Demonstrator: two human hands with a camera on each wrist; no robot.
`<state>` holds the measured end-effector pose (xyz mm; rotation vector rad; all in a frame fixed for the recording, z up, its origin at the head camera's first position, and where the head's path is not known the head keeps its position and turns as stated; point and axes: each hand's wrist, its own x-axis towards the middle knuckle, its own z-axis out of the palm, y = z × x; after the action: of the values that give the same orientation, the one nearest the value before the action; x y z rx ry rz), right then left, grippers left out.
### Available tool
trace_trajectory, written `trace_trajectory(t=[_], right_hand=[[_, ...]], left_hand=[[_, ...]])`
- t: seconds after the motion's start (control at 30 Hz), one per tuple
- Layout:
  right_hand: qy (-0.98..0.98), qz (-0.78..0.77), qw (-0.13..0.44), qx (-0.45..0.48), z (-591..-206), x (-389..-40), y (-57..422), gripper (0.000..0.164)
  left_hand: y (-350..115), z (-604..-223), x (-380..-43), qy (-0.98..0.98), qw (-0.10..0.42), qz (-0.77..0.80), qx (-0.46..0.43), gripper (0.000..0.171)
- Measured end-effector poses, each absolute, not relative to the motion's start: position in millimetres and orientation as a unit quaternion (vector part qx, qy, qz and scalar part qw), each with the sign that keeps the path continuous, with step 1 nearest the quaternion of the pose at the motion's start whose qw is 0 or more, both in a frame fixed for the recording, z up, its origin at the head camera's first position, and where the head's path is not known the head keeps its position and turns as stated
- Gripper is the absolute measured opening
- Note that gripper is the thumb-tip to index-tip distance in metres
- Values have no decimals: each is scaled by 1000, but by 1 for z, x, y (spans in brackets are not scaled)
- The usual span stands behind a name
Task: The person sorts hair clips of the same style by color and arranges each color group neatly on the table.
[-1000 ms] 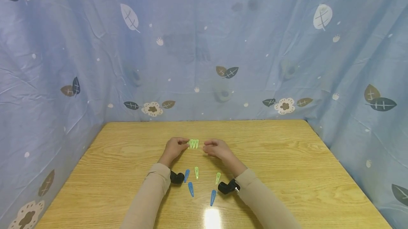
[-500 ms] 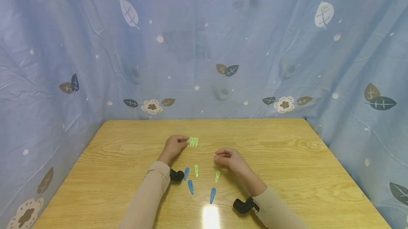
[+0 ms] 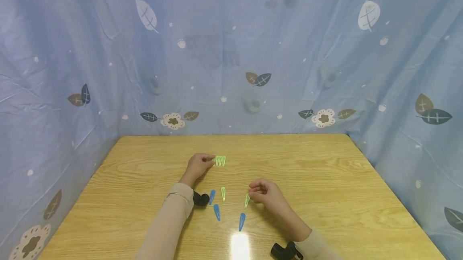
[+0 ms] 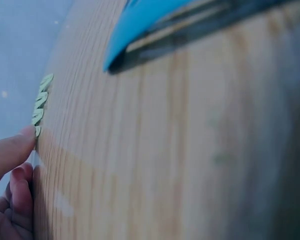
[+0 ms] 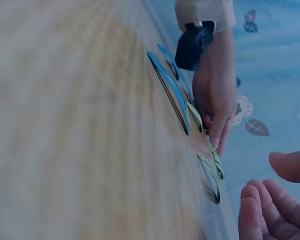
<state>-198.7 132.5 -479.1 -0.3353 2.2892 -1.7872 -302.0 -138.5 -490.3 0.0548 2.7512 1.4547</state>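
Left hand (image 3: 197, 165), fingers narrowly parted, touches green clip row (image 3: 220, 160); right hand (image 3: 269, 196), thumb wide of fingers, hangs beside loose green clip (image 3: 247, 201).

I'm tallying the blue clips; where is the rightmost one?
In the head view, the rightmost blue clip lies just right of centre, between a green clip and the bright reflection on the table.

The left grip (image 3: 197, 165) hides one end of the green clip row (image 3: 220, 160). Right of this grip, the left wrist view blurs and crops a blue clip (image 4: 140, 24). Contact between right grip (image 3: 267, 195) and adjacent green clip (image 3: 247, 201) is indeterminable.
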Motion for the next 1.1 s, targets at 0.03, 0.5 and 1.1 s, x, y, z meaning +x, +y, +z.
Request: trace_trajectory(t=[0.03,0.5,1.1], right_hand=[[782,-604,105,-112,-480,-197,132,34],[861,-495,44,-108,-487,-188,127,18],[917,-384,-13,-107,-481,-187,109,18]], left_hand=[[-139,-490,-302,884,14,468,17,29],[-138,-493,-303,884,14,468,16,30],[-138,-492,-304,883,12,469,17,30]])
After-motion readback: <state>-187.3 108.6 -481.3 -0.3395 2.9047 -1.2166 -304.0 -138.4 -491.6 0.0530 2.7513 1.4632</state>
